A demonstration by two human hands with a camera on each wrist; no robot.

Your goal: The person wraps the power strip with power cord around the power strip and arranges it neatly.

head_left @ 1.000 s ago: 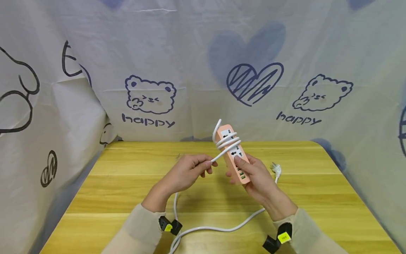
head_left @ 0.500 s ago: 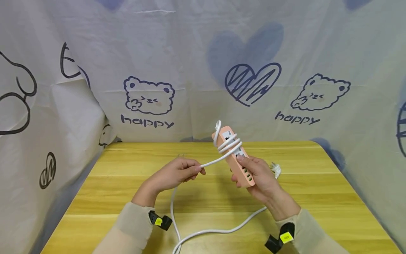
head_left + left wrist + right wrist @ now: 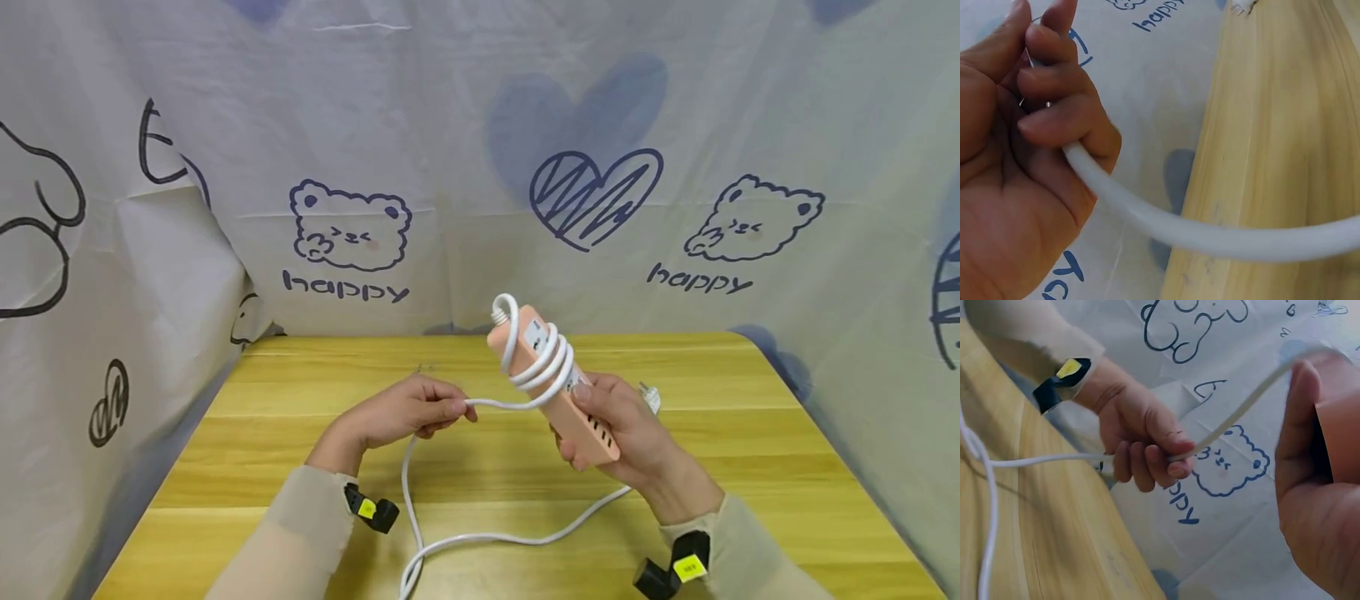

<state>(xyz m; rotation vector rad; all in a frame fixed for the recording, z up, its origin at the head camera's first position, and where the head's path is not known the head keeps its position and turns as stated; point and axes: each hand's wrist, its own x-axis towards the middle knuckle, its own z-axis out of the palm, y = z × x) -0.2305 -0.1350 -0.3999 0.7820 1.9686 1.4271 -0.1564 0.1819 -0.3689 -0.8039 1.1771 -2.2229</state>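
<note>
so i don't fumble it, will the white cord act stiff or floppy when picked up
Probably flexible but springy: the white cord bows smoothly between the left hand and power strip. It likely takes tight bends too, being coiled round the strip.

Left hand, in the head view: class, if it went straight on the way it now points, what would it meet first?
Apart from the white cord it pinches, the left hand would probably meet the pink power strip first, held in the right hand; depth is hard to judge here.
</note>
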